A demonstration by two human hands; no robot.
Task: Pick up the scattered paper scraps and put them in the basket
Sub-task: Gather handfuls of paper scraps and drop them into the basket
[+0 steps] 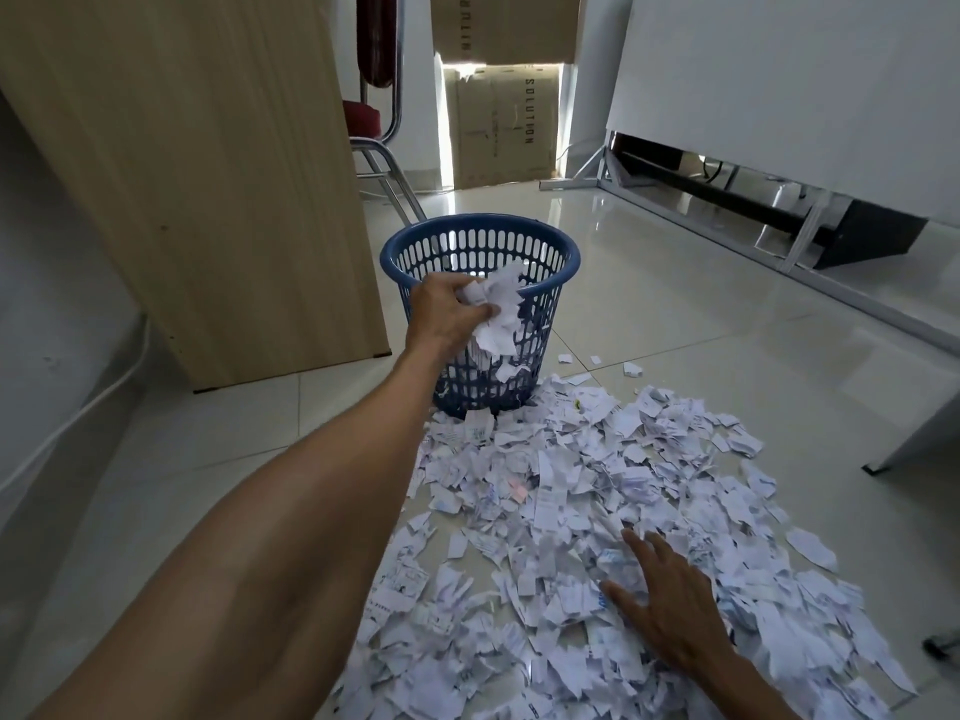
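Now your left hand (449, 314) grips scrap wad (496, 314) right over basket (550, 304) rim; your right hand (662, 597), fingers spread, presses flat on scraps (571, 511) nearby.

Basket (480, 219): solid blue, wall patterned with rows of oval slots. Paper scraps (597, 485): white, many with blue or dark printed lines and text; one pink scrap (518, 492) among them. Crumpled wad (498, 309) at the basket rim: white, faint grey print. Floor (675, 304): glossy off-white tiles, thin darker grout lines. Wooden panel (208, 174): pale beige, fine straight grain. Cardboard box (504, 127): brown, dark lettering. Chair seat (363, 119): red, legs chrome. Board (805, 85): plain white, black base (857, 236) beneath.
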